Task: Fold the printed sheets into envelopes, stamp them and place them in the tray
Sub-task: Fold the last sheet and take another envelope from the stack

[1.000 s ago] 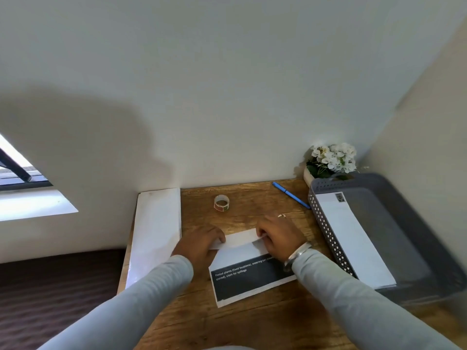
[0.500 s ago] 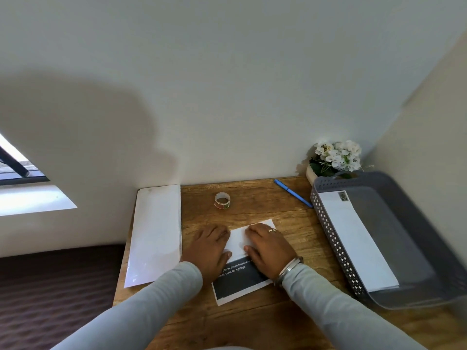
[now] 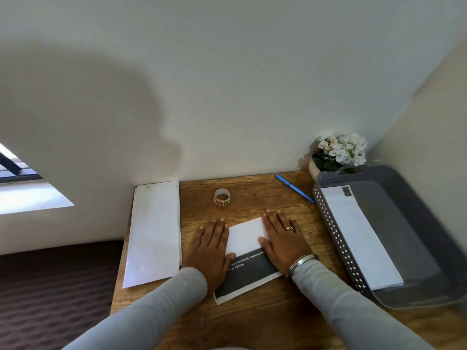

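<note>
Lying left of the printed sheet [image 3: 246, 258]: a stack of white paper [image 3: 154, 232] along the desk [image 3: 252, 322] edge. Pressing flat on the sheet's left side: left hand [image 3: 211, 248], fingers spread open, gripping nothing. Showing between the hands: the folded white half over the dark printed half. Pressing flat on its right side: right hand [image 3: 284, 242], open, ring and bangle on. Sitting behind the sheet: stamp roll [image 3: 222, 197], blue pen [image 3: 294, 188]. Resting right of the sheet: grey tray [image 3: 409, 299] holding one stamped envelope [image 3: 358, 236], potted flowers [image 3: 340, 152] behind it

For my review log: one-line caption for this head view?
Both hands, left and right, press a folded printed sheet flat on the desk, beside a tray.
</note>
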Demonstrator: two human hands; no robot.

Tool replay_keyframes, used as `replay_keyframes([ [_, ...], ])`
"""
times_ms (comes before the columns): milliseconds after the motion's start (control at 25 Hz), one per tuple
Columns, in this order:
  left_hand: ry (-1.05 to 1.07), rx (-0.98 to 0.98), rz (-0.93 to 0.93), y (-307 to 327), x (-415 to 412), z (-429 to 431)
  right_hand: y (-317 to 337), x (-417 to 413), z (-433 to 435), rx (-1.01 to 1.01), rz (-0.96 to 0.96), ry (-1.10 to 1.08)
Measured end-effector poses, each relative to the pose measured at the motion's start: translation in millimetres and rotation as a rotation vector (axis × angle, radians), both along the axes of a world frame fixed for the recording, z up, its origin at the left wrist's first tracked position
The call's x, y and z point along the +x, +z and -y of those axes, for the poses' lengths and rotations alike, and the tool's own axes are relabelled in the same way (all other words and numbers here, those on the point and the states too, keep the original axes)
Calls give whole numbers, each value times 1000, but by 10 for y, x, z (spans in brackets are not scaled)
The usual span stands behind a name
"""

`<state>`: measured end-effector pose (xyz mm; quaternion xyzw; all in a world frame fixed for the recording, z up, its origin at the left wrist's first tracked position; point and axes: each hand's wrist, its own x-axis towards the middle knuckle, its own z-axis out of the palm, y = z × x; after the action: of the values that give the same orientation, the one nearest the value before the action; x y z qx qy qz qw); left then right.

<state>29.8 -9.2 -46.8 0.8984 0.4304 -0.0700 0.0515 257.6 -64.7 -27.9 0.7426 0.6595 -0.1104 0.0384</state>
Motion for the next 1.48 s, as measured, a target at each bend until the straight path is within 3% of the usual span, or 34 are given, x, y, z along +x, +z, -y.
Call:
replay_keyframes([
  [360,-18,28,-14,67,397,-62,37,-1,11,-14,-12,-16],
  [520,31,77,-47,46,-39,-106,30,3,9,-6,-6,-10],
  [720,75,-12,-108,3,-491,-165,22,-32,-21,-29,30,-23],
  [840,88,-13,-104,-39,-489,-153,112,-276,-49,6,83,30],
  [960,95,-17,-102,-29,-485,-156,113,-773,-77,-4,11,191],
  [1080,81,10,-120,-24,-484,-163,53,-1063,-113,-21,-18,209],
  [1480,90,-17,-129,65,-340,-124,55,-139,-43,-17,15,17],
])
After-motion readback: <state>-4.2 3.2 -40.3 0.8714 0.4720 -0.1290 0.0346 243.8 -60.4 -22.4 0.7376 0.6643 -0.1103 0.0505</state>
